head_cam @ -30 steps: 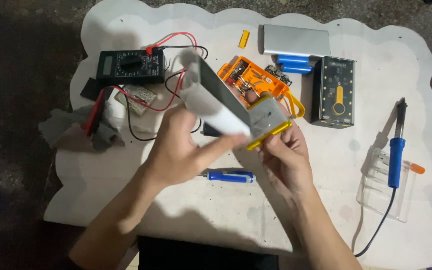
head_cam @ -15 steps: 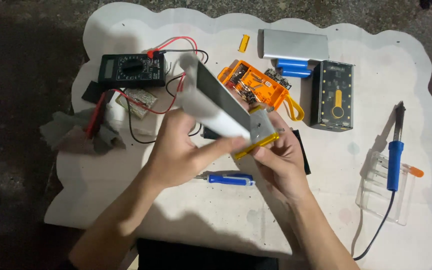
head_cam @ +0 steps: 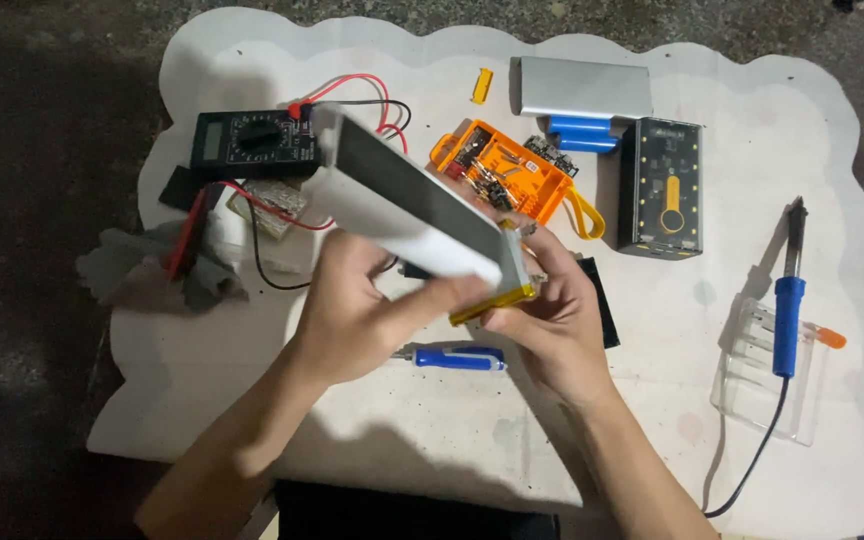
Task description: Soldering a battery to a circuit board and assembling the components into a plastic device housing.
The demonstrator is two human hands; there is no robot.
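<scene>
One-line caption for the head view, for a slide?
Both hands, left and right, hold a flat white case over a white mat, amid multimeter, orange tray and soldering iron.

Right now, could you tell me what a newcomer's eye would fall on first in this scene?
First, the two hands at the centre: the left hand and right hand together hold a flat white-and-grey casing, tilted, with a yellow-edged pack at its lower end. Behind them lies an orange tray of small parts; at far left, a black multimeter; at right, a blue-handled soldering iron.
</scene>
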